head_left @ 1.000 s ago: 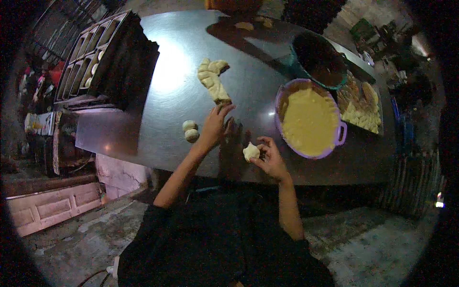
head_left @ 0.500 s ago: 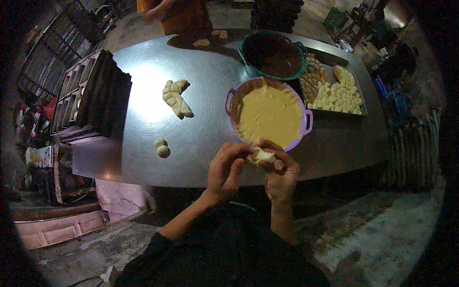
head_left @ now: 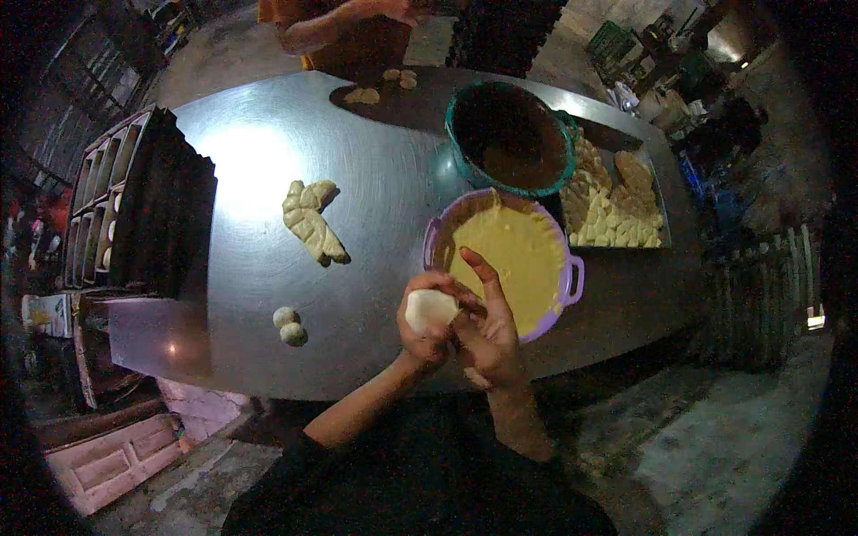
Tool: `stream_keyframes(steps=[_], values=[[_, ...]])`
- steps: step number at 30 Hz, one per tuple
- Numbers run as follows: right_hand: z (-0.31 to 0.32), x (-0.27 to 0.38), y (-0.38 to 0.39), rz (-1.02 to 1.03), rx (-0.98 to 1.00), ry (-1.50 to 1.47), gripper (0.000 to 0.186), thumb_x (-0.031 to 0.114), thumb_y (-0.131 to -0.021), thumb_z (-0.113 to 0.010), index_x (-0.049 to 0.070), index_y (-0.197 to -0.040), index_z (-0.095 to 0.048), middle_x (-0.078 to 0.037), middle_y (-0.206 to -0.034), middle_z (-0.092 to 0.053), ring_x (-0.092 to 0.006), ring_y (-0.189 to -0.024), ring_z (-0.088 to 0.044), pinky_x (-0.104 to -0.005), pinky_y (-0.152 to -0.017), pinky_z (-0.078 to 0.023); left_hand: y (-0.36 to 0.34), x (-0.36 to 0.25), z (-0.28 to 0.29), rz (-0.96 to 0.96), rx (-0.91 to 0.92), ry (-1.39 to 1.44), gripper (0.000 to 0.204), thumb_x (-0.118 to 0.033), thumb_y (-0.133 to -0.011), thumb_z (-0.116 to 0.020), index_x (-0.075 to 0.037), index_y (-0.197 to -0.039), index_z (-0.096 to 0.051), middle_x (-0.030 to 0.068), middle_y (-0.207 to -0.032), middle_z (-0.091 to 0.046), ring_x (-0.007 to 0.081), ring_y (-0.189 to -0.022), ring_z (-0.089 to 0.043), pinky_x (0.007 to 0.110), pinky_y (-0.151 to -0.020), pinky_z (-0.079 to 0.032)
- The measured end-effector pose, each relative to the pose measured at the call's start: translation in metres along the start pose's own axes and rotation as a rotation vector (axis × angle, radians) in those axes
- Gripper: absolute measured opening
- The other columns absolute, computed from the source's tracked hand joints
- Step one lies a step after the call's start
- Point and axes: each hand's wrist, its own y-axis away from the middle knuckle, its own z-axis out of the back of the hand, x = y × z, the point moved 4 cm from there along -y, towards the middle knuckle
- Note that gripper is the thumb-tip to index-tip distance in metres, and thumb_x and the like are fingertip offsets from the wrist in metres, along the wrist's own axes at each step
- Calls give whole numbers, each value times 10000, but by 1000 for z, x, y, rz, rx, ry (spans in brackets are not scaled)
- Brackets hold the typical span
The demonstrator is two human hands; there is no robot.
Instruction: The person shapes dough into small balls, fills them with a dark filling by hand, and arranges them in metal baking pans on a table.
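My left hand (head_left: 420,330) cups a pale, flattened dough piece (head_left: 431,311) in front of a purple handled tub (head_left: 574,277) of yellow batter. My right hand (head_left: 487,339) meets it from the right, index finger raised, other fingers against the dough. On the steel table (head_left: 357,348) lie two small dough balls (head_left: 290,326) to the left and a bent strip of cut dough (head_left: 308,228) farther back.
A dark-filled teal tub (head_left: 456,134) stands behind the purple one; a tray (head_left: 617,210) of dough pieces is right. Stacked moulds (head_left: 134,196) stand left. A person in orange (head_left: 357,49) stands across the table, near small dough pieces (head_left: 402,80).
My hands have come together with the dough between them, which now looks rounder and flatter in my left hand. My right index finger has lifted. The view has shifted.
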Motion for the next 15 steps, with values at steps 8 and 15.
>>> stream_keyframes(steps=[8, 15], values=[[56, 64, -195, 78, 100, 1330, 412, 221, -989, -478, 33, -1356, -479, -145, -1257, -600, -260, -1073, -629, -355, -884, -518, -66, -13, 66, 234, 162, -348, 379, -330, -957, -565, -23, -1169, -633, 106, -1281, -529, 220, -1174, -508, 350, -984, -412], [202, 27, -280, -433, 205, 1821, 643, 534, -1016, -203, 93, -1405, -465, -203, -1360, -536, -303, -1154, -583, -418, -1041, -372, -89, -12, 98, 255, 120, -474, 290, -85, -947, -541, -29, -1227, -593, 95, -1162, -609, 183, -1016, -597, 326, -905, -462]])
